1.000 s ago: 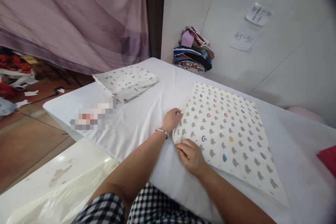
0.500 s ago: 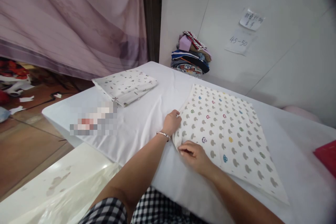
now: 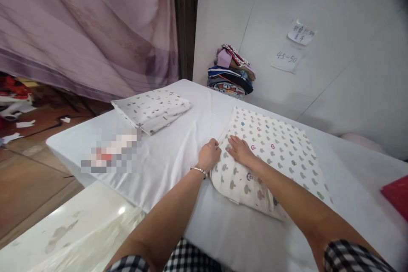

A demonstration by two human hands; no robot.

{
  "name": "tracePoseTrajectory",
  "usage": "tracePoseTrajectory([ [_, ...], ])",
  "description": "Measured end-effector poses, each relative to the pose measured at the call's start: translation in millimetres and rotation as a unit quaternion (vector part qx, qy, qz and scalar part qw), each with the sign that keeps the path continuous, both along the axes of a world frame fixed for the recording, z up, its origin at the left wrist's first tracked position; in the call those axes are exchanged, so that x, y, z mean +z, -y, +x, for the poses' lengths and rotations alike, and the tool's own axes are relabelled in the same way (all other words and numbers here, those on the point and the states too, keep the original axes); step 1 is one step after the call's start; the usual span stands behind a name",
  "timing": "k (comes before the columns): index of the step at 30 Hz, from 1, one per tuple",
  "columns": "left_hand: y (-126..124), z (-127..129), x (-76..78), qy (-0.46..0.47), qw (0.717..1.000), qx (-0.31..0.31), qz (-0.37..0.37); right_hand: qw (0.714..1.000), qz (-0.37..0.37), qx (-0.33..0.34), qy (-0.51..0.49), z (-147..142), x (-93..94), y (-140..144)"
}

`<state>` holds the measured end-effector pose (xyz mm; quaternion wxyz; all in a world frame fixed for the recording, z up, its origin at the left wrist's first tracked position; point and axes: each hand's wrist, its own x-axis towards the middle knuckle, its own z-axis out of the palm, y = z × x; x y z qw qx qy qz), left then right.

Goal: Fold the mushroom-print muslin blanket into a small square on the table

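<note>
White cloth covers the surface (image 3: 178,153), where the mushroom-print fabric (image 3: 270,153) lies folded — left hand (image 3: 208,155) curled shut, pinching its near-left edge, right hand (image 3: 239,149) flat, fingers spread, pressing it smooth.

Bare forearms, black-and-white checked short sleeves (image 3: 350,253); thin silver bracelet (image 3: 199,170) on left wrist

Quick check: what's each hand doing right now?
Left hand: fingers curled on the left edge of the mushroom-print cloth, apparently gripping it.
Right hand: open, flat on the cloth.
</note>
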<state>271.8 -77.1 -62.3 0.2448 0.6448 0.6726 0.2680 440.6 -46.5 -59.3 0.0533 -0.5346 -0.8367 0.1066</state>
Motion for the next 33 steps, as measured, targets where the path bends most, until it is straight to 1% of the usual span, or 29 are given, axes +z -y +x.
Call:
tracePoseTrajectory([
  [3, 0.0, 0.2, -0.1, -0.009, 1.000, 0.004, -0.003, 1.000, 0.006, 0.007, 0.019, -1.4, -0.2, -12.8],
  [5, -0.2, 0.0, 0.0, -0.011, 1.000, 0.004, -0.004, 1.000, 0.015, 0.000, 0.025, -2.5, 1.8, -27.7],
  [7, -0.5, -0.2, -0.4, -0.010, 1.000, 0.002, -0.006, 0.999, 0.007, -0.030, 0.039, -1.4, 2.9, -49.0],
  [11, -1.1, 0.1, -2.7, -0.013, 1.000, 0.005, -0.012, 0.991, -0.023, -0.117, 0.059, 4.8, 0.7, -96.0],
  [13, -1.5, 0.4, -3.5, -0.015, 1.000, 0.009, -0.013, 0.988, -0.025, -0.140, 0.057, 3.9, -1.2, -112.9],
  [16, -1.8, 0.7, -3.4, -0.015, 1.000, 0.010, -0.020, 0.988, -0.010, -0.149, 0.045, -5.8, -3.6, -123.8],
  [18, -1.9, 0.7, -2.8, -0.014, 1.000, 0.008, -0.023, 0.989, -0.006, -0.145, 0.036, -14.5, -4.4, -120.5],
  [20, -2.1, 0.7, -2.3, -0.011, 1.000, 0.007, -0.024, 0.990, -0.008, -0.135, 0.028, -21.7, -5.3, -108.3],
  [22, -2.4, 0.5, -2.0, -0.002, 1.000, 0.010, -0.022, 0.993, -0.001, -0.117, 0.018, -26.0, -6.9, -86.3],
  [24, -2.8, 0.2, -1.5, 0.012, 1.000, 0.012, -0.019, 0.995, 0.014, -0.097, 0.009, -27.4, -9.5, -54.9],
  [27, -3.2, -0.8, 0.1, 0.032, 0.999, 0.015, -0.021, 0.999, 0.016, -0.049, -0.010, -23.3, -13.4, 4.1],
  [29, -3.0, -1.7, 1.3, 0.038, 0.999, 0.017, -0.029, 0.999, 0.011, -0.001, -0.030, -13.2, -13.7, 44.8],
  [31, -2.6, -2.8, 2.1, 0.041, 0.999, 0.017, -0.031, 0.998, 0.009, 0.032, -0.048, 8.0, -12.1, 80.8],
  [32, -2.4, -3.4, 2.4, 0.043, 0.999, 0.017, -0.028, 0.998, 0.006, 0.031, -0.050, 24.3, -11.1, 96.2],
  [33, -2.1, -4.1, 2.6, 0.046, 0.998, 0.016, -0.026, 0.999, 0.003, 0.011, -0.044, 44.9, -10.5, 109.8],
])
